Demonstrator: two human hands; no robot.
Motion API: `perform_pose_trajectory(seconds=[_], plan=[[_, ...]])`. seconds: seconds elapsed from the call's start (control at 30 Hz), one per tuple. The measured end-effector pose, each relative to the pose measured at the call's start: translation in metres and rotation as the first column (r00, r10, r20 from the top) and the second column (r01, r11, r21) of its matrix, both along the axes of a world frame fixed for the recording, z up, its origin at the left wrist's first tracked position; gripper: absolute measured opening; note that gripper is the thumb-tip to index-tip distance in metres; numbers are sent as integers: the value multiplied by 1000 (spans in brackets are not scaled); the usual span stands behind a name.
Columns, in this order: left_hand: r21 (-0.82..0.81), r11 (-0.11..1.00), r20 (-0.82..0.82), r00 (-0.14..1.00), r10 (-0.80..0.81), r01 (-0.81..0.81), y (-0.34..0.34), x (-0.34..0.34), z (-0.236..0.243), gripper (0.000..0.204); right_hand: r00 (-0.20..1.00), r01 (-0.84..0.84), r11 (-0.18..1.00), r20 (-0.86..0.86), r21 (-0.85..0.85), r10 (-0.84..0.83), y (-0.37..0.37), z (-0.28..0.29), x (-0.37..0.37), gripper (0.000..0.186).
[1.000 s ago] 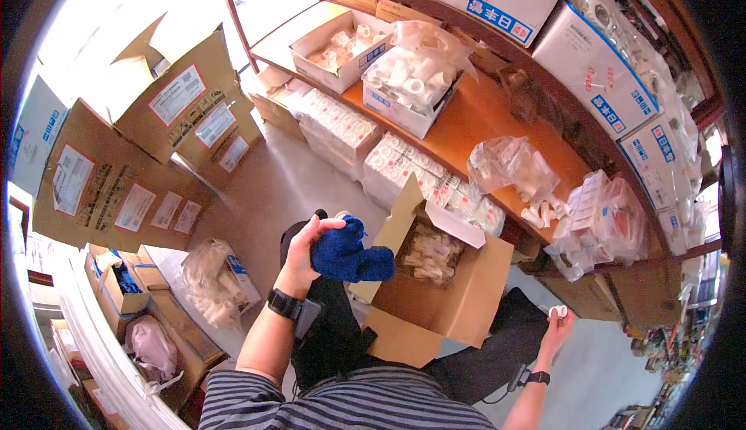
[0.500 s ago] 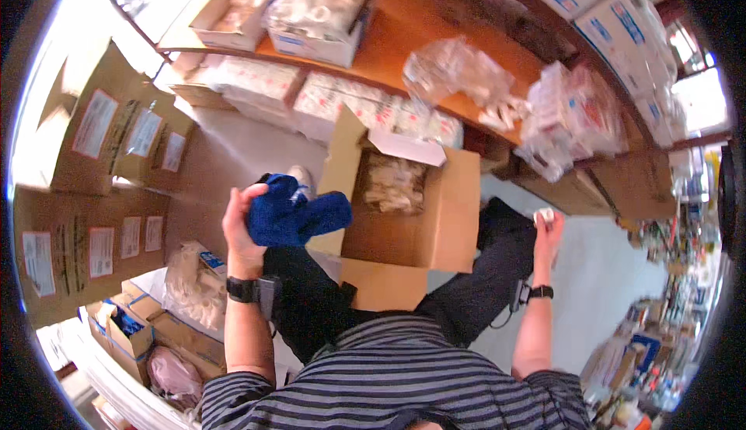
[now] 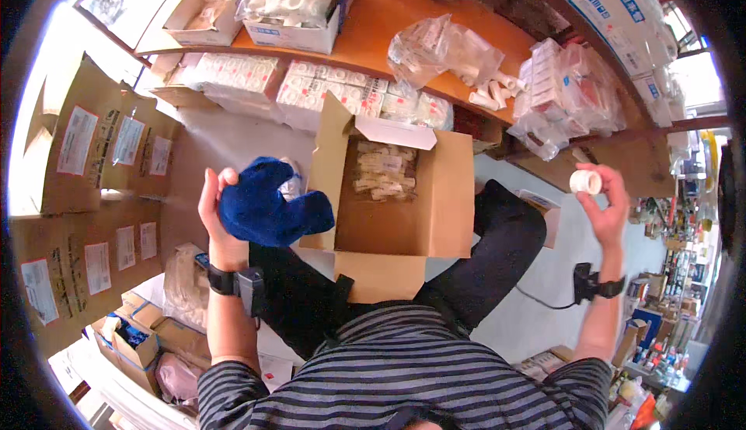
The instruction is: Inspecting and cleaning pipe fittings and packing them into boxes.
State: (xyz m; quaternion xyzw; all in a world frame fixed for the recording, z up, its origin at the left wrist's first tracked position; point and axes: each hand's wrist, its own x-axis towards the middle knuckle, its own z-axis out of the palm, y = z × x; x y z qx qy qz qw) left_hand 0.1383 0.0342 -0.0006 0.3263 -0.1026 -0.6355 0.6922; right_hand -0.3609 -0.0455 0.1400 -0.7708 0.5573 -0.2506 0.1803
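Observation:
My left hand (image 3: 218, 216) is closed on the edge of a dark blue cloth (image 3: 268, 204), which droops in folds toward the box. Far out to the right, my right hand (image 3: 611, 208) grips a short, cream-white pipe fitting (image 3: 585, 182) by its side, its round mouth facing up. Between my knees stands an open cardboard box (image 3: 385, 232) with its flaps spread. At the far end inside it lies a bundle of small off-white pieces (image 3: 385, 169), apparently in clear plastic.
An orange shelf (image 3: 388, 10) ahead carries a box of bagged white fittings (image 3: 291, 10), loose white tubes (image 3: 493, 92) and bagged packs (image 3: 567, 96). Stacked cartons (image 3: 85, 142) line the left side. A smaller box with blue material (image 3: 132, 333) sits near left; cluttered shelves run along the right.
My right hand has moved outward to the right and slightly up with the fitting, now turned to show its round mouth. My left hand has shifted a little left with the cloth.

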Motion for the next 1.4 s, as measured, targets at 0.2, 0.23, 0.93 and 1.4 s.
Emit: perform_pose_trajectory(seconds=[0.2,0.23,0.93,1.4], plan=[[-130,988,-163,981,-107,86,-60,-16,6,35,751,-485,875,-506,13,424,-2,107,86,40],[-149,980,-194,968,-160,132,-70,-17,2,34,725,-527,849,-508,24,465,0,113,96,41],[-96,981,-124,976,-178,167,-101,-7,-46,28,817,-292,956,-511,35,269,7,91,79,25],[-37,988,-59,987,-150,148,-104,-31,-28,26,729,-507,861,-555,-46,400,16,136,110,31]])
